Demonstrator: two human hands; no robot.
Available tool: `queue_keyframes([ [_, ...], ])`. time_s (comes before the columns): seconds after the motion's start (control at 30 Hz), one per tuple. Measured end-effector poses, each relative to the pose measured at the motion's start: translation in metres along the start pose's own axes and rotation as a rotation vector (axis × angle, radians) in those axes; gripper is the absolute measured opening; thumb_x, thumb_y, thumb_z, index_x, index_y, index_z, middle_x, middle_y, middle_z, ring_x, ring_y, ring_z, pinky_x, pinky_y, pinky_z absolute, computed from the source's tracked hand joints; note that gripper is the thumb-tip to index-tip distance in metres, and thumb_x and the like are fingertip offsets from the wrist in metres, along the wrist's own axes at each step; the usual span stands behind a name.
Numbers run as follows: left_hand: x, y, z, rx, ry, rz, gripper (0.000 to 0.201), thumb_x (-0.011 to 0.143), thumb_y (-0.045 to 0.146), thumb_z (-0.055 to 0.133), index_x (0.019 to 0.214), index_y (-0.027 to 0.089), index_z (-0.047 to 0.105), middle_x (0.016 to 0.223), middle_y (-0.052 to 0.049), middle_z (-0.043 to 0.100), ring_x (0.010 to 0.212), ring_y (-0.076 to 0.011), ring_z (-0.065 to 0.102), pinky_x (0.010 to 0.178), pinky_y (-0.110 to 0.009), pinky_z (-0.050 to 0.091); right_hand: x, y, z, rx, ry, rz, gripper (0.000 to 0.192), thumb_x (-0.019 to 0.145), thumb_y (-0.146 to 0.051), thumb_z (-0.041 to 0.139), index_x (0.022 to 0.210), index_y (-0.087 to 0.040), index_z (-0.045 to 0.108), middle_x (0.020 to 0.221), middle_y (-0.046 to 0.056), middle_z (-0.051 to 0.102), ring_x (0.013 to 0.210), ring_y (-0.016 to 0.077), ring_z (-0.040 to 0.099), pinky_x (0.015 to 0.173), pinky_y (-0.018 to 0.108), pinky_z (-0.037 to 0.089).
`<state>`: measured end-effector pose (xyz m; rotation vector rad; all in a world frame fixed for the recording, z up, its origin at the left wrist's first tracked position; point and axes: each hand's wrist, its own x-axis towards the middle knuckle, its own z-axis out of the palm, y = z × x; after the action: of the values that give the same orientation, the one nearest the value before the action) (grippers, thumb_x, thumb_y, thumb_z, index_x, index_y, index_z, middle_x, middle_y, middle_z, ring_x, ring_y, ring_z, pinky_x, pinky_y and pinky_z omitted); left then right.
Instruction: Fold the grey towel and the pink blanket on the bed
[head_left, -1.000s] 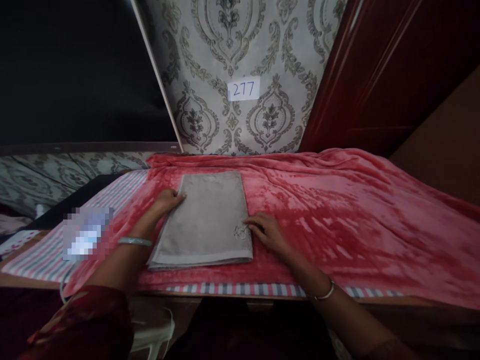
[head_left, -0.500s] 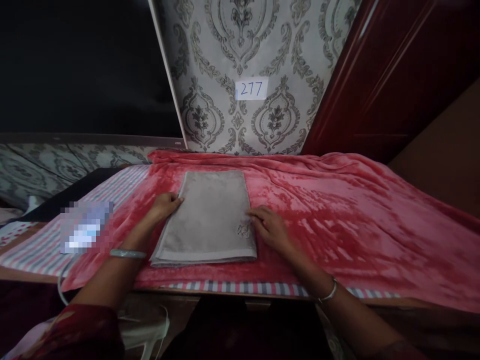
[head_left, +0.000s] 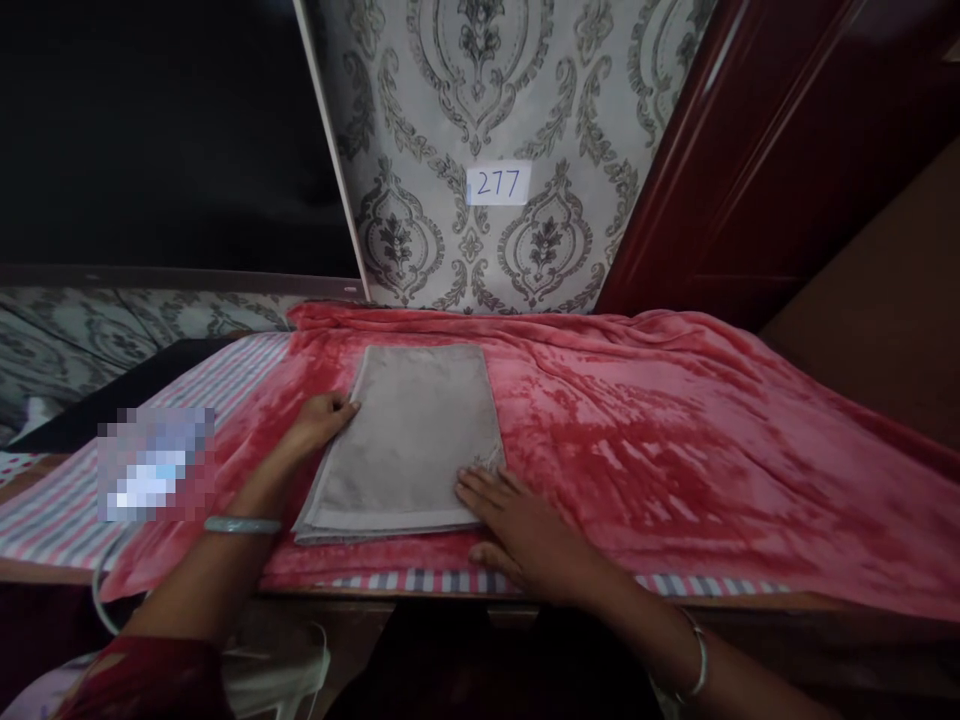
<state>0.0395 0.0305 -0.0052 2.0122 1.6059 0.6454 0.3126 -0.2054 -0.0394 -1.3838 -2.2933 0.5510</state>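
Note:
A folded grey towel [head_left: 412, 440] lies flat on a red plush blanket [head_left: 637, 440], its hemmed edge toward me. At its left side, my left hand [head_left: 326, 415] pinches the edge between thumb and curled fingers. My right hand [head_left: 517, 525] rests palm down across the lower right corner, fingers stretched out and thumb spread apart. Those fingers partly cover the small embroidered mark near the towel's right edge.
A striped cloth [head_left: 217, 375] shows under the blanket, with a pixelated bright object [head_left: 157, 465] on it at left. Behind stand a dark screen [head_left: 172, 140], a patterned wall with a "277" paper [head_left: 498, 183], and a dark red wooden panel [head_left: 720, 150].
My right hand has moved from gripping the towel's right edge down toward me, and now lies flat on the near right corner. My left hand stays at the left edge.

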Motion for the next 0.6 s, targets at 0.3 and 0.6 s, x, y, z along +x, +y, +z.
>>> queue_keyframes([
  [0.3, -0.013, -0.009, 0.002, -0.15, 0.016, -0.022, 0.032, 0.066, 0.049, 0.066, 0.059, 0.021, 0.052, 0.055, 0.003, 0.047, 0.056, -0.0148, 0.044, 0.053, -0.027, 0.03, 0.052, 0.005, -0.031, -0.11, -0.03, 0.067, 0.062, 0.101, -0.046, 0.045, 0.156, -0.022, 0.031, 0.165, 0.009, 0.015, 0.153, 0.0271, 0.007, 0.124, 0.052, 0.008],
  [0.6, -0.016, -0.018, 0.007, -0.065, 0.09, -0.006, 0.021, 0.072, 0.03, 0.058, 0.055, 0.022, 0.047, 0.055, 0.004, 0.045, 0.055, -0.0149, 0.045, 0.056, -0.027, 0.032, 0.066, 0.001, -0.014, -0.063, -0.209, 0.067, 0.064, 0.097, -0.051, 0.05, 0.155, -0.03, 0.032, 0.166, 0.006, 0.011, 0.153, 0.0293, 0.003, 0.122, 0.057, 0.002],
])
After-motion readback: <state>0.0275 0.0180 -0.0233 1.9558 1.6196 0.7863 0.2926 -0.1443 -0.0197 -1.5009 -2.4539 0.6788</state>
